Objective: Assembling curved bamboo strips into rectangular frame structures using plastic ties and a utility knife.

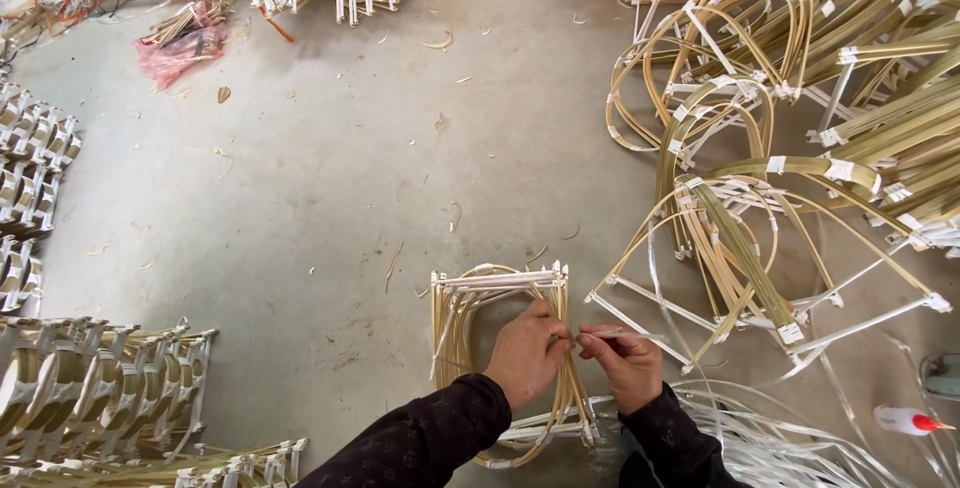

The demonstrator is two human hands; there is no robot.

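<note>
Looking down, we see our left hand (527, 351) closed around the right-hand side of a small bamboo frame (497, 353), its fingers curled over the bundled yellow strips. The frame lies flat on the concrete floor (330, 178) just in front of us, a rounded loop of split bamboo crossed at the top by white bars. Our right hand (625, 363) is pinched shut on a thin pale strip (615, 333), thumb and forefinger pressed together, with the strip's end brought up against the fingertips of the left hand at the frame's edge.

We judge the step in hand to be binding: the strip is being brought to the frame's side where the bamboo pieces meet. The next move seems to call for a steady hold with the left hand while the right leads the strip around the bundle and draws it snug, without letting the strips splay.

To the right sits a heap of larger arched frames (770, 128), well apart from our hands, and loose white strips (800, 428) lie near our right sleeve. Stacks of finished frames (100, 388) line the left side. A small white bottle with a red tip (908, 421) lies at the far right.
</note>
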